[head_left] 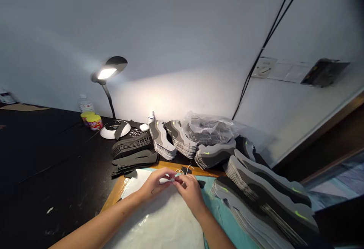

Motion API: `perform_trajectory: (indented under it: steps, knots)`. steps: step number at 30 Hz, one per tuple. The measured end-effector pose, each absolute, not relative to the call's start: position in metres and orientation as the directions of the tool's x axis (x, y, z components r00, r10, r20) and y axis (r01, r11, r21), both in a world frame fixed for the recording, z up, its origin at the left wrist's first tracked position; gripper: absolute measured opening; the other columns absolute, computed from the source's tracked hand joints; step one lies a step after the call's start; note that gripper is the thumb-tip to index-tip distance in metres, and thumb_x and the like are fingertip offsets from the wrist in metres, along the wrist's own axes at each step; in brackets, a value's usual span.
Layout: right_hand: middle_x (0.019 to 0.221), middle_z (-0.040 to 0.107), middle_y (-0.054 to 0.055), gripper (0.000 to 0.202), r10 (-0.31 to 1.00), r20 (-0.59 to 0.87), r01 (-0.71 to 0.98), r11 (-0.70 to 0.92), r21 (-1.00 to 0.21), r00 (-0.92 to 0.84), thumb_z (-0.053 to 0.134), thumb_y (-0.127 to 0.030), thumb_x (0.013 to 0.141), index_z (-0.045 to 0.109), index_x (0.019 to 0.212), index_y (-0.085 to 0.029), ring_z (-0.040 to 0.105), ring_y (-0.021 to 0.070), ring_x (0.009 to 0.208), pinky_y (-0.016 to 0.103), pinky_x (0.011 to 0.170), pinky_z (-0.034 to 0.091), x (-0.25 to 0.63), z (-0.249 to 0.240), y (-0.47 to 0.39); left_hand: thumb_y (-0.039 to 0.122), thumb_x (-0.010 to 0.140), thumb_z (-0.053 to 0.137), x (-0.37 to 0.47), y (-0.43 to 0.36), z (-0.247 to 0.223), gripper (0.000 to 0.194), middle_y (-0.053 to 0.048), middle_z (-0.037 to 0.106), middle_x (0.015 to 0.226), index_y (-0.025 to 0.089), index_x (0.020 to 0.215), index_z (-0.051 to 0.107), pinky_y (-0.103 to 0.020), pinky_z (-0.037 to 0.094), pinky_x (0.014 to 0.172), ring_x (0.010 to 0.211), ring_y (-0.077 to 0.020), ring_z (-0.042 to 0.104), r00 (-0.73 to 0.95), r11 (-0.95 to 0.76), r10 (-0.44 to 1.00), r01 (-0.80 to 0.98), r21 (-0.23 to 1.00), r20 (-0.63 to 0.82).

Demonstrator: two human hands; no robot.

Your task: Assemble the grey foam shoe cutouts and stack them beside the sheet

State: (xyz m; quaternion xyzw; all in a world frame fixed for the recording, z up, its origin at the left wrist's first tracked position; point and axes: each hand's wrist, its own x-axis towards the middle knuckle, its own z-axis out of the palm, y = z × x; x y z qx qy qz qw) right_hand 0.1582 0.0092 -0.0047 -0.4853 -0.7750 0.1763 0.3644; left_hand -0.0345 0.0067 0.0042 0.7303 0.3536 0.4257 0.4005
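My left hand [158,184] and my right hand [189,190] meet over the work surface, fingertips pinched together. Between them shows a small white piece [172,179]; its kind is too small to make out. Both hands are closed on it, thumbs and forefingers almost touching. Just beyond the fingers lie a loose white string [188,168] and a dark scrap [186,170]. Under my hands is a whitish, shiny sheet [159,222], partly covered by my forearms.
Stacks of grey shoe-upper pieces [273,188] with yellow-green swooshes curve along the right. Dark cut pieces [133,162] are piled at left, near a lit desk lamp [113,129]. A plastic bag [210,126], small white bottle [151,117] and yellow-lidded tubs [94,121] stand by the wall.
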Motion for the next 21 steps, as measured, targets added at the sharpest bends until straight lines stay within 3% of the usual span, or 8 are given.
perform_trajectory:
  steps: [7,13,19,21]
  knots:
    - [0.077,0.071,0.002,0.009,0.880,0.407,0.545,0.473,-0.692,-0.246,0.063,-0.022,0.085,0.070,0.080,-0.022,0.063,0.0204,0.076,0.032,0.073,0.045,0.156,-0.011,0.009,0.040,0.085,0.071,-0.033,0.008,0.004,0.043,-0.011,0.064,0.107,0.017,0.120,0.060,-0.037,0.055,0.087,0.099,-0.0221,0.063,0.337,-0.362,0.893,0.137,0.922,0.300]
    - [0.074,0.067,0.002,0.012,0.875,0.387,0.558,0.484,-0.674,-0.292,0.056,-0.024,0.087,0.064,0.079,-0.021,0.060,0.0190,0.073,0.030,0.071,0.043,0.156,-0.011,0.007,0.037,0.087,0.069,-0.034,0.007,0.007,0.027,-0.010,0.070,0.094,0.014,0.100,0.068,-0.031,0.054,0.077,0.084,-0.0192,0.064,0.396,-0.420,0.862,0.212,0.882,0.315]
    - [0.074,0.064,0.001,0.010,0.889,0.336,0.595,0.458,-0.660,-0.311,0.058,-0.022,0.086,0.063,0.078,-0.020,0.056,0.0184,0.074,0.029,0.070,0.038,0.156,-0.006,0.007,0.031,0.091,0.062,-0.036,0.008,0.001,0.022,-0.011,0.068,0.100,0.016,0.107,0.066,-0.033,0.051,0.082,0.089,-0.0204,0.062,0.435,-0.513,0.817,0.248,0.822,0.379]
    - [0.071,0.062,0.000,0.011,0.883,0.352,0.590,0.469,-0.657,-0.310,0.057,-0.021,0.085,0.062,0.076,-0.019,0.054,0.0172,0.072,0.029,0.070,0.036,0.156,-0.006,0.008,0.027,0.091,0.059,-0.034,0.006,0.012,0.019,-0.012,0.065,0.104,0.017,0.105,0.067,-0.035,0.051,0.085,0.094,-0.0214,0.060,0.426,-0.602,0.776,0.279,0.748,0.465]
